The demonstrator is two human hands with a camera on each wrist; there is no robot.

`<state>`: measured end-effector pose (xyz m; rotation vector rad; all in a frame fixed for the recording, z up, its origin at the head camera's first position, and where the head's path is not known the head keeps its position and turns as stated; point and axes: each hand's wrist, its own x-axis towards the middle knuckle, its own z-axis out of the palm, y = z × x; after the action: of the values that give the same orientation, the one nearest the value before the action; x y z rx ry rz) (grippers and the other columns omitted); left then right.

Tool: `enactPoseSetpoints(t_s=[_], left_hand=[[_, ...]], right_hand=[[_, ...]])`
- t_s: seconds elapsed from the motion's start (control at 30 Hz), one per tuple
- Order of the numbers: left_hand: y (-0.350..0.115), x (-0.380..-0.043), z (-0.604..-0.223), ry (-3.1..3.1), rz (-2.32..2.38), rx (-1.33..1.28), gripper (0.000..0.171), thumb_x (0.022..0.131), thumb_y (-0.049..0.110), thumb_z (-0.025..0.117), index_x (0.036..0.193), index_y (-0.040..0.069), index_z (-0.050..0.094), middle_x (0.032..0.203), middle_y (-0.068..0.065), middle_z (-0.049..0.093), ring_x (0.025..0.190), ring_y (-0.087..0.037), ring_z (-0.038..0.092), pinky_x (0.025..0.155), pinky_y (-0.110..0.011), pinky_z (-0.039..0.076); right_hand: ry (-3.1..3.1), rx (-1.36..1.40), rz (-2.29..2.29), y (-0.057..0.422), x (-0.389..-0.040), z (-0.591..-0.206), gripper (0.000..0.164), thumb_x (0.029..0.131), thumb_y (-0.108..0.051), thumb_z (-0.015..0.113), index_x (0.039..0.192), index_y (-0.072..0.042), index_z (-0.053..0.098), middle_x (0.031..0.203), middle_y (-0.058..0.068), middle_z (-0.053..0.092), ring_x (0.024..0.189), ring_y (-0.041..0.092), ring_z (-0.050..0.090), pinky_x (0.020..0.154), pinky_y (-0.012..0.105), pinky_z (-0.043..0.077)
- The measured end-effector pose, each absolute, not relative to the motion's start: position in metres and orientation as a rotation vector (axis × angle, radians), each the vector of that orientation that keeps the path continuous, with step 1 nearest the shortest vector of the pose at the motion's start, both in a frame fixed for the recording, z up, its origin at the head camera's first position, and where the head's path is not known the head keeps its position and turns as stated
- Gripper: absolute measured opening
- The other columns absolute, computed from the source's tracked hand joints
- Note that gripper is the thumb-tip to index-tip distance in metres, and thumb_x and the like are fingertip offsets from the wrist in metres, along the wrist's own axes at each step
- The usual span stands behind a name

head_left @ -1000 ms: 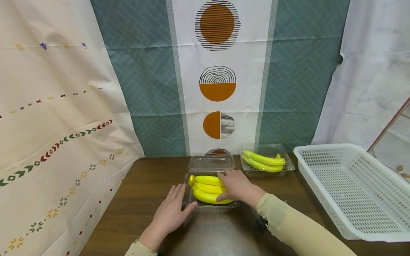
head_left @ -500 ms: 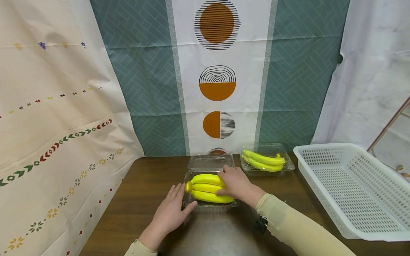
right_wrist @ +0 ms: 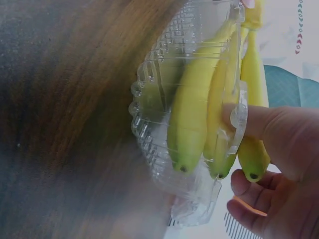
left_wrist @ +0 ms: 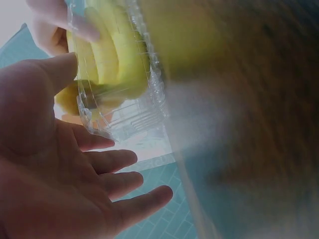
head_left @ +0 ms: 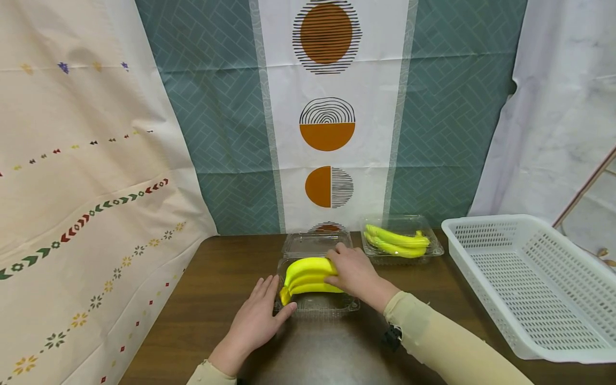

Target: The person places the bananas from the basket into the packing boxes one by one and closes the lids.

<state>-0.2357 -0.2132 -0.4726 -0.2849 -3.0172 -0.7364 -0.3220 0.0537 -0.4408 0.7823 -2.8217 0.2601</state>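
Note:
A bunch of yellow bananas (head_left: 308,274) lies tilted in a clear plastic clamshell container (head_left: 320,305), its stem end toward the near left corner. My right hand (head_left: 355,271) grips the tip end of the bunch. In the right wrist view, the thumb lies across the bananas (right_wrist: 192,104) and the fingers curl at the far side. My left hand (head_left: 257,320) stays at the container's left side, fingers spread, thumb by the near left corner. The left wrist view shows that hand (left_wrist: 75,154) palm-on, close to the ribbed container wall (left_wrist: 144,117).
The open lid (head_left: 315,244) lies back behind the container. Another clear container (head_left: 435,248) with bananas (head_left: 397,243) stands at the back right. A white slotted basket (head_left: 522,342) occupies the table's right side. Patterned cloth (head_left: 231,133) hangs behind the wooden table (head_left: 192,299).
Under my right hand the banana bunch has shifted left, then turned, its stem end swinging toward the near left corner and its body toward the back. The left hand has not moved.

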Motion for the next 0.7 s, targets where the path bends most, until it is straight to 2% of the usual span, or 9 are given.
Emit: enactPoseSetpoints(t_s=[0.3,0.53,0.7], left_hand=[[-0.213,-0.236,-0.472,-3.013,-0.74,-0.283,0.094,0.104,0.059,0.072,0.17,0.001,0.038,0.174,-0.025,0.038,0.163,-0.047,0.028,0.122,-0.07,0.036],[-0.211,-0.236,-0.472,-3.012,-0.747,-0.292,0.094,0.105,0.059,0.071,0.17,0.001,0.038,0.174,-0.025,0.037,0.164,-0.046,0.027,0.122,-0.071,0.036],[-0.211,-0.236,-0.471,-3.012,-0.727,-0.286,0.093,0.105,0.058,0.072,0.17,0.0,0.039,0.174,-0.025,0.037,0.164,-0.046,0.028,0.121,-0.071,0.037]], right_hand=[[-2.774,0.789,0.231,0.053,-0.322,-0.445,0.041,0.095,-0.038,0.09,0.119,-0.011,0.073,0.093,0.002,0.056,0.074,0.02,0.049,0.075,0.043,0.048],[-2.769,0.796,0.203,0.056,-0.318,-0.453,0.045,0.094,-0.04,0.091,0.124,-0.012,0.072,0.094,0.002,0.056,0.074,0.019,0.051,0.078,0.045,0.05],[-2.773,0.822,0.266,0.06,-0.314,-0.456,0.054,0.093,-0.045,0.091,0.129,-0.009,0.073,0.098,0.003,0.059,0.078,0.02,0.053,0.08,0.045,0.05]])
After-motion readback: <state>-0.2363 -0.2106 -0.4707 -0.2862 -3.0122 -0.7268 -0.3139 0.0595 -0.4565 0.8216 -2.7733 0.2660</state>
